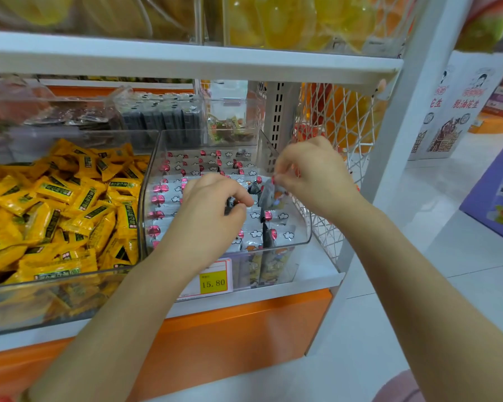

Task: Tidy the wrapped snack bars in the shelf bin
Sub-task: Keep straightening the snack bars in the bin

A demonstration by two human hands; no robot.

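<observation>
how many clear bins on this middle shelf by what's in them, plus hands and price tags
clear bin of white wrapped snack bars: 1
clear bin of yellow wrapped snacks: 1
rear clear bins, dark and mixed packs: at least 2, edges unclear
hands: 2, left hand and right hand, each pinching a wrapper
yellow price tag: 1
total: at least 7

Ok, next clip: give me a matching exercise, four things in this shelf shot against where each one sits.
Things
1. yellow snack packets
2. price tag
3. white wire basket
4. right hand

Places
A. on the front of the clear bin
B. right of the clear bin
C. in the bin on the left
D. above the clear bin's right side, pinching a wrapped bar

Pairs: 1-C, 2-A, 3-B, 4-D
</observation>
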